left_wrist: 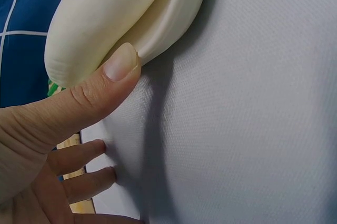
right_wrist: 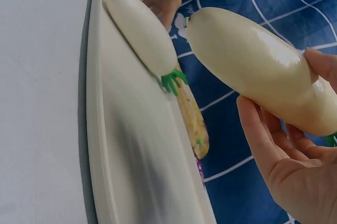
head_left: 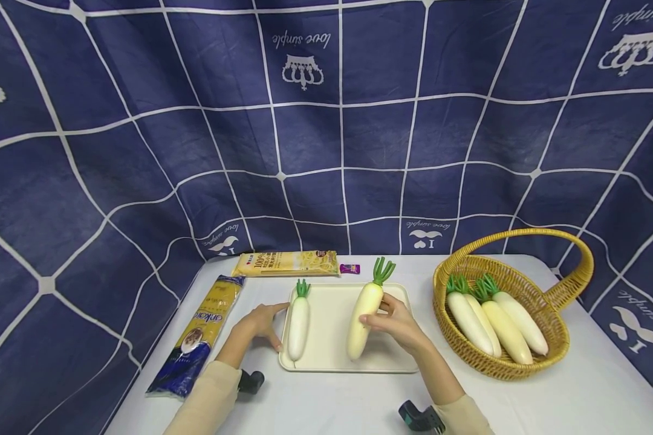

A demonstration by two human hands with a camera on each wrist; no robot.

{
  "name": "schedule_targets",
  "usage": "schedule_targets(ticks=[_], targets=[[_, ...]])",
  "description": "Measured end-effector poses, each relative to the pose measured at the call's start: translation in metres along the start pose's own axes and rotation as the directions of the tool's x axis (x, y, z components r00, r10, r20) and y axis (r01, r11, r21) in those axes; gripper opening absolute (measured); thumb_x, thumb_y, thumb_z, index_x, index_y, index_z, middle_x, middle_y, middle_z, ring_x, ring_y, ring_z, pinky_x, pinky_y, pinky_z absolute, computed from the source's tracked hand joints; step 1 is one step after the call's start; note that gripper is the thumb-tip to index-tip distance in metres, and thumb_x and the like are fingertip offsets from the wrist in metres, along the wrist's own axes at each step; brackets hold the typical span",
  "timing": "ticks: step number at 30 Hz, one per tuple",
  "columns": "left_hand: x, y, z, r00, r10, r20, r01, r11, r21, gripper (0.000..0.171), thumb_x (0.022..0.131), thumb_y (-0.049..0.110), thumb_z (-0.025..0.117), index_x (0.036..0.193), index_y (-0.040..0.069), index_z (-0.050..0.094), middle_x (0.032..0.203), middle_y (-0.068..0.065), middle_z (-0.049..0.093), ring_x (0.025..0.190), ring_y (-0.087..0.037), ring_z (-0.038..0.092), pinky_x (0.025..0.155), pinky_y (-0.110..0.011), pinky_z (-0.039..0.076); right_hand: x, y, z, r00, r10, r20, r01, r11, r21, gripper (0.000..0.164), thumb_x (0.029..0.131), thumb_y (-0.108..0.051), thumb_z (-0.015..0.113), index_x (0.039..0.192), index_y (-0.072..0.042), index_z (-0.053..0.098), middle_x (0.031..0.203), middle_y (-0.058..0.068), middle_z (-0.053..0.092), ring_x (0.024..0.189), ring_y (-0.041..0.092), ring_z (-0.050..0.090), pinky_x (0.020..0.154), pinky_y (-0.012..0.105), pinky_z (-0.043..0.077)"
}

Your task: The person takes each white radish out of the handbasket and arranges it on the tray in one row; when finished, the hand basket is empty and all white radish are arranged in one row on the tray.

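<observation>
In my right hand [head_left: 398,324] I hold a white radish [right_wrist: 253,61] with green stalks, thumb on one side and fingers on the other. It is tilted over the right half of a cream tray [head_left: 326,326], and the right wrist view shows it raised above the tray. A second white radish [head_left: 299,329] lies along the tray's left side. Beside that edge is my left hand [head_left: 259,324], its fingers spread and holding nothing. The left thumb [left_wrist: 113,71] touches the tray's rim in the left wrist view.
A wicker basket [head_left: 555,356] with a tall handle stands at right, holding several white radishes [head_left: 508,335]. Leftward lies a blue and gold packet [head_left: 196,335]. Behind the tray are a yellow noodle packet [head_left: 285,263] and a small purple packet [head_left: 350,269]. A blue checked cloth [head_left: 370,139] hangs behind.
</observation>
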State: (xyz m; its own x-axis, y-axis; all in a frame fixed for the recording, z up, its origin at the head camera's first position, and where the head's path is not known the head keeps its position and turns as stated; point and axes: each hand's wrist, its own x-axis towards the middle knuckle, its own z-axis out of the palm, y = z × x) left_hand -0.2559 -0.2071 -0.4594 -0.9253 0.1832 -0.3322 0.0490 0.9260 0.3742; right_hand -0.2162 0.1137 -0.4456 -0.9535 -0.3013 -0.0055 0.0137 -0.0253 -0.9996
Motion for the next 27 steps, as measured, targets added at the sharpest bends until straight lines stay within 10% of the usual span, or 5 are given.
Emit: schedule_targets(ticks=[27], targets=[[0.0,0.001,0.0,1.0,-0.01,-0.012,0.01,1.0,0.015,0.109,0.042,0.027,0.092,0.14,0.015,0.046,0.13,-0.023,0.054,0.122,-0.043,0.046,0.099,-0.06,0.04,0.043,0.022,0.049,0.997,0.039,0.068,-0.041,0.999,0.024,0.055,0.08,-0.012,0.069,0.125,0.011,0.047,0.099,0.015,0.062,0.078,0.017,0.065,0.074,0.036,0.059]])
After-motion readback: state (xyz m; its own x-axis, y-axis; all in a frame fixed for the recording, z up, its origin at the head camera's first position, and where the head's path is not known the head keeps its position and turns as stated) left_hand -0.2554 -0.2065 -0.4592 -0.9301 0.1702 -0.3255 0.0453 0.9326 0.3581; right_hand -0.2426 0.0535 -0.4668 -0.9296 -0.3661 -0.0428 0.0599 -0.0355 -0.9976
